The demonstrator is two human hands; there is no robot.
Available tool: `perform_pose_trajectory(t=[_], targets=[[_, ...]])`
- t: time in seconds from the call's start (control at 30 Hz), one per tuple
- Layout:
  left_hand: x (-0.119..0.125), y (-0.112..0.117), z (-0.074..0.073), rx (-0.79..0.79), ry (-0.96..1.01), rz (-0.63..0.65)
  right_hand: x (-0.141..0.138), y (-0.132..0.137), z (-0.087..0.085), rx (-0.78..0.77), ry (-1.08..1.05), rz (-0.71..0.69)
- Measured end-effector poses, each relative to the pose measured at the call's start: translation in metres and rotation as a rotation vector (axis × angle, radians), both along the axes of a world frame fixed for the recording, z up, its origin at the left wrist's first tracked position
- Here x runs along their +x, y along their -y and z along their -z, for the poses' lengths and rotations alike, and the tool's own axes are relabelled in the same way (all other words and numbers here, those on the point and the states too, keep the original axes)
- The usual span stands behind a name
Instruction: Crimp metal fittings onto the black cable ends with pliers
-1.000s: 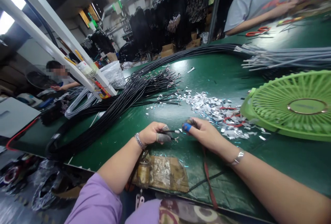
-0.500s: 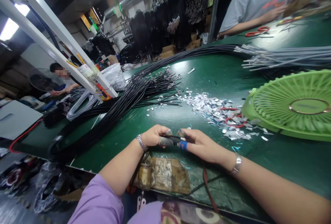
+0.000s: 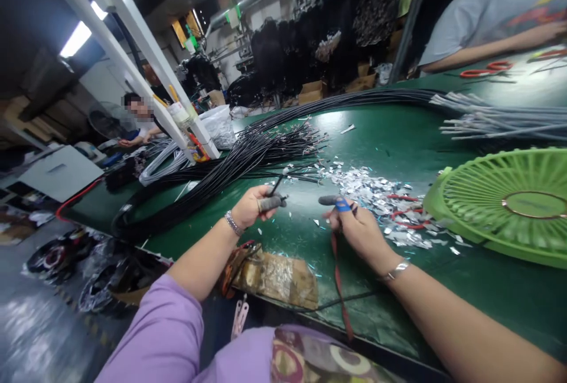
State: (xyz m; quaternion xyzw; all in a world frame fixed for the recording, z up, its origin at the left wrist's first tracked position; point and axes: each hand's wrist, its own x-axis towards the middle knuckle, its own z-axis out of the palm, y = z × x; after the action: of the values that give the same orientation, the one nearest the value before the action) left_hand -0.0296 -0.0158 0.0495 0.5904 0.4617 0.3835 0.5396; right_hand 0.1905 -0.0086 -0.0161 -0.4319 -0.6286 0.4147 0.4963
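In my left hand (image 3: pixel 259 205) is a short black cable (image 3: pixel 277 183), pinched between thumb and fingers, its end pointing up and away. Grey covers sit on the fingertips of this hand. To the right, apart from the cable, my right hand (image 3: pixel 357 223) hovers over the green table with its index finger stretched toward the left. That finger wears a grey cover and a blue band; the other fingers are partly hidden, and no held thing shows. Below the right hand a dark red strap (image 3: pixel 338 282) hangs toward the table's front edge.
White and silver scraps (image 3: pixel 367 185) lie beside red-handled pliers (image 3: pixel 410 212). A green fan (image 3: pixel 500 200) stands at right. Black cables (image 3: pixel 212 179) and grey cables (image 3: pixel 491 114) cross the green table (image 3: pixel 283 247). Taped cardboard (image 3: pixel 283 280) is at the front edge. Co-workers sit opposite and at far left.
My hands, together on the black cable before, have come apart. The left keeps the cable and tilts it upward; the right has let go and drawn away to the right. The view has shifted left.
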Motion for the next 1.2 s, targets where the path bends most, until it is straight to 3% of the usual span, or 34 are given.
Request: perform_pose_trajectory(t=[0.1,0.2,0.27,0.33,0.43,0.53,0.63,0.73,0.83,0.9,1.0,1.07,1.2], targets=[[-0.011,0.024,-0.027,0.071,0.083,-0.080,0.003,-0.006,0.005,0.113,0.155,-0.083],[-0.030,0.063,-0.051,0.140,0.159,-0.164,0.005,-0.010,0.009,0.102,0.287,-0.091],[-0.046,0.096,-0.060,0.155,0.157,-0.224,0.008,-0.008,0.006,0.142,0.268,-0.035],[-0.062,0.133,-0.057,0.123,0.123,-0.290,0.010,-0.001,-0.002,0.132,0.302,0.048],[-0.076,0.188,-0.029,0.010,0.070,-0.405,0.013,0.012,-0.017,0.201,0.424,0.011],[-0.074,0.229,0.017,-0.107,0.041,-0.520,0.012,0.022,-0.025,0.241,0.468,-0.061],[-0.060,0.249,0.061,-0.189,0.086,-0.582,0.008,0.026,-0.026,0.212,0.541,-0.092],[-0.049,0.255,0.088,-0.224,0.169,-0.633,0.004,0.033,-0.027,0.172,0.627,-0.208],[-0.046,0.256,0.099,-0.224,0.230,-0.679,-0.005,0.057,-0.028,0.157,0.611,-0.431],[-0.046,0.256,0.101,-0.203,0.241,-0.680,-0.015,0.082,-0.027,0.142,0.519,-0.665],[-0.046,0.257,0.103,-0.162,0.246,-0.648,-0.034,0.120,-0.017,-0.084,0.466,-0.928],[-0.046,0.258,0.105,-0.139,0.246,-0.627,-0.045,0.136,-0.002,-0.239,0.416,-0.934],[-0.046,0.257,0.109,-0.122,0.231,-0.575,-0.064,0.150,0.031,-0.512,0.258,-0.801]])
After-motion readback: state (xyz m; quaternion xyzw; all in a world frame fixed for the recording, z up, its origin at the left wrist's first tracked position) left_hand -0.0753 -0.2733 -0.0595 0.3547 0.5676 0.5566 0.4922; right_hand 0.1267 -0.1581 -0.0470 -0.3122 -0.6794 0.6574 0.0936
